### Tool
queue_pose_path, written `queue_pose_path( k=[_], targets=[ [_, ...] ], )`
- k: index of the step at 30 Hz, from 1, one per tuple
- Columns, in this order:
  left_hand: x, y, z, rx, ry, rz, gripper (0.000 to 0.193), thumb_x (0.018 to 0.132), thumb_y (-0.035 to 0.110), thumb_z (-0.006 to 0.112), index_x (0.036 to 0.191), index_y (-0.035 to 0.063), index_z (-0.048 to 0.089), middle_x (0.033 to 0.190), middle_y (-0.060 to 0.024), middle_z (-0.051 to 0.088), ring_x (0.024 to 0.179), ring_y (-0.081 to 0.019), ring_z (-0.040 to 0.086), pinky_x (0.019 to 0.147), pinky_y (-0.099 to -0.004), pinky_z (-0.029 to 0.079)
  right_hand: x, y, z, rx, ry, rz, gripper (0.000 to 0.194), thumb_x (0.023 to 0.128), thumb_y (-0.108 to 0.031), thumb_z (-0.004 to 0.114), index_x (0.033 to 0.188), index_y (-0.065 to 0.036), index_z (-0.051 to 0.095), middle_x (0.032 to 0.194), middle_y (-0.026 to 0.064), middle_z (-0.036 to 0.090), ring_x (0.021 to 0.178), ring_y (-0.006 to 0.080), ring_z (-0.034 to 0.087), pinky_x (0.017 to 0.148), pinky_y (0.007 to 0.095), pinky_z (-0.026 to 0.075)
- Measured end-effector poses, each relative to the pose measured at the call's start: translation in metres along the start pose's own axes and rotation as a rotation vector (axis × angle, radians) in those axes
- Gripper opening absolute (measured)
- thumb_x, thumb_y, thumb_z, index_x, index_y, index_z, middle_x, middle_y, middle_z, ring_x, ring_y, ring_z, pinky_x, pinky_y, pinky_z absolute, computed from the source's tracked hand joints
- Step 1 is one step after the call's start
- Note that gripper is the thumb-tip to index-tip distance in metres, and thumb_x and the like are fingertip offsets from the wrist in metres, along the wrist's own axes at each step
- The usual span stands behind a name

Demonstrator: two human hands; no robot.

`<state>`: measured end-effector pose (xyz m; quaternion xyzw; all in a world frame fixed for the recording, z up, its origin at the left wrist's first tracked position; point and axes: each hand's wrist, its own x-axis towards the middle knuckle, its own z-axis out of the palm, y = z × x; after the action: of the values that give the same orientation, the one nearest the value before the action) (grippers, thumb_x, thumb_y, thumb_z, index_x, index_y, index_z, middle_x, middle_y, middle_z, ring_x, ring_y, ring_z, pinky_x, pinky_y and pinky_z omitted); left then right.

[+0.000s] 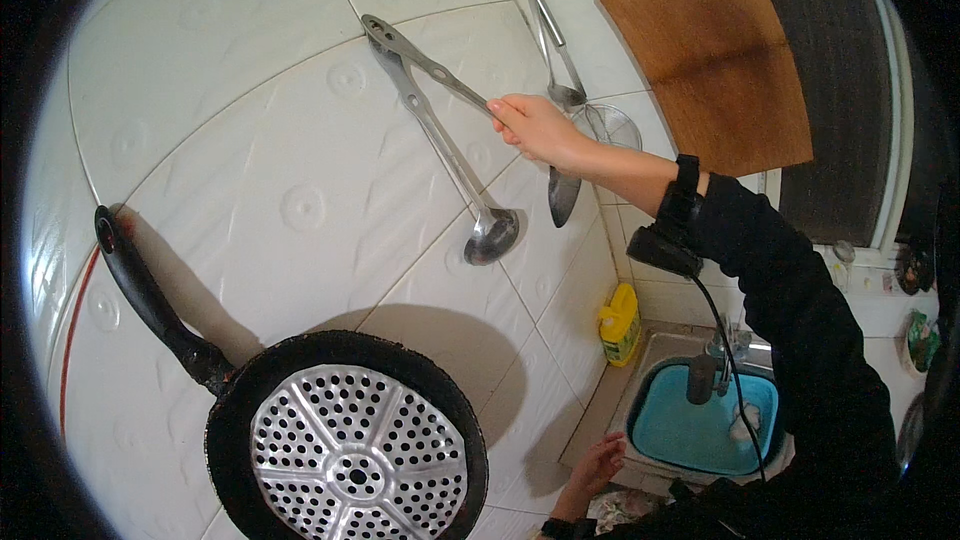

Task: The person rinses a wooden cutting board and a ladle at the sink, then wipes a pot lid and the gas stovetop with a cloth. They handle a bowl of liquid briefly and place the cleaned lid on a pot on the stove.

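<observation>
My right hand (536, 131) grips the handle of a long metal cooking utensil (442, 75), whose holed end sits at the wall near a hanging point. Its dark, rounded head (564, 199) shows below my wrist. From the same point hangs a metal ladle (491, 236), its handle crossing close under the held one. Behind my right hand hang a wire strainer (611, 125) and a slim-handled metal utensil (551, 22). Low in the view, my left hand (598, 461) is beside the sink edge, fingers loosely bent and apart, with nothing visible in it.
A black frying pan (225, 457) hangs on the tiled wall (247, 127) with a perforated metal steamer plate (360, 427) over it. A wooden cutting board (712, 60) hangs at upper right. Beside the sink (637, 457), holding a blue basin (660, 427), stands a yellow bottle (620, 326).
</observation>
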<state>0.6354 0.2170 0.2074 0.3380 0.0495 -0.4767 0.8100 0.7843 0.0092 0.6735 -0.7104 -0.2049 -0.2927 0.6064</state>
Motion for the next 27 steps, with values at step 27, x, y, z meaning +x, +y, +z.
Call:
queue_pose_path(
  k=[27],
  targets=[
    [0.12, -0.153, 0.029, 0.508, 0.171, -0.487, 0.037, 0.095, 0.033, 0.048, 0.114, 0.0025, 0.055, 0.091, -0.0093, 0.06, 0.068, -0.0142, 0.051, 0.06, -0.0273, 0.043, -0.519, 0.178, -0.251, -0.309, 0.076, 0.909, 0.045, 0.091, -0.041, 0.051, 0.064, -0.005, 0.056, 0.056, 0.0054, 0.057, 0.054, 0.0138, 0.056, 0.051, 0.0315, 0.045]
  ],
)
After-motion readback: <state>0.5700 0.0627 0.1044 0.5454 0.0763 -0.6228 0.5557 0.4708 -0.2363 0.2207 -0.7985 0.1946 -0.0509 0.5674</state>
